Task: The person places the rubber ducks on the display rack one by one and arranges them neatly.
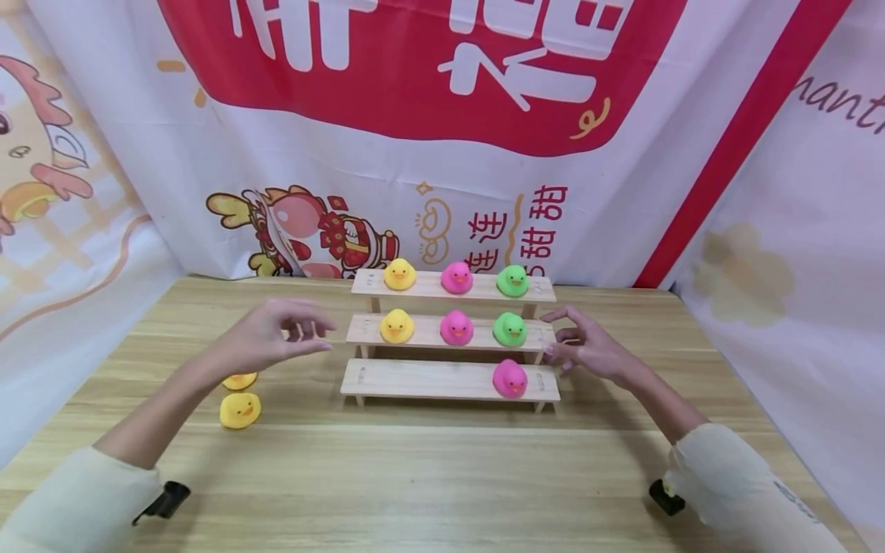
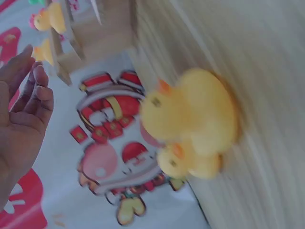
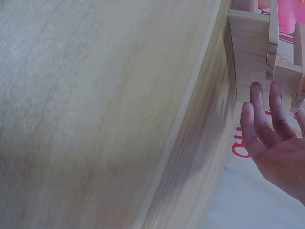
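Note:
A three-step wooden stand (image 1: 411,378) holds small toy ducks. On its top and middle steps sit a yellow duck (image 1: 399,274), a pink duck (image 1: 457,277) and a green duck (image 1: 512,281) each; one pink duck (image 1: 510,379) is alone at the bottom step's right. My left hand (image 1: 280,334) hovers left of the stand with loosely bent fingers, holding nothing. Below it, two yellow ducks (image 1: 240,410) lie on the table, one partly hidden by the arm. At the stand's right end is my right hand (image 1: 588,346), fingers (image 3: 257,102) spread and beside the wood; contact is unclear.
The wood-grain table (image 1: 415,476) stretches in front of the stand. Behind it hangs a printed cloth (image 1: 332,161) with red and white patterns, and more cloth (image 1: 788,230) borders the right side. Dark straps (image 1: 166,501) show near the sleeves.

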